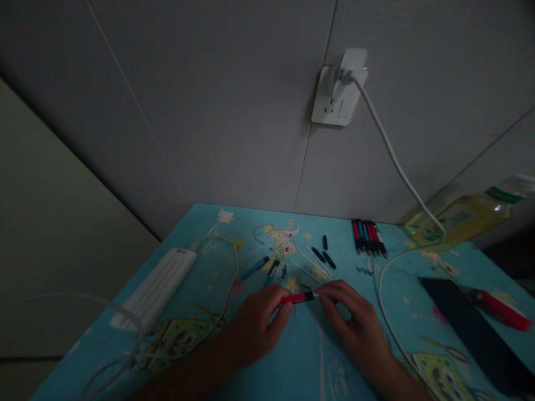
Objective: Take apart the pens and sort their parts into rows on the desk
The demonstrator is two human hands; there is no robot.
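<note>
I have two hands in my view: the left hand (pixel 261 320) grips one red pen barrel (pixel 297 299) low over the middle of the tabletop (pixel 292 359), and the right hand (pixel 355 317) is narrowed on the pale tip (pixel 316 294) at the barrel's end, its fingertips hiding the rest. Just beyond I count two blue barrels (pixel 254 268), the nearer partly behind the left hand, three black pieces (pixel 329 260), one smaller dark bit (pixel 284 271) and at least two thin white rods (pixel 308 273). The row of pens (pixel 370 238) is too dim and tight for a sure count. One bottle (pixel 463 220) is blurred, and one dark strip (pixel 472 328) runs out of my frame at lower right.
</note>
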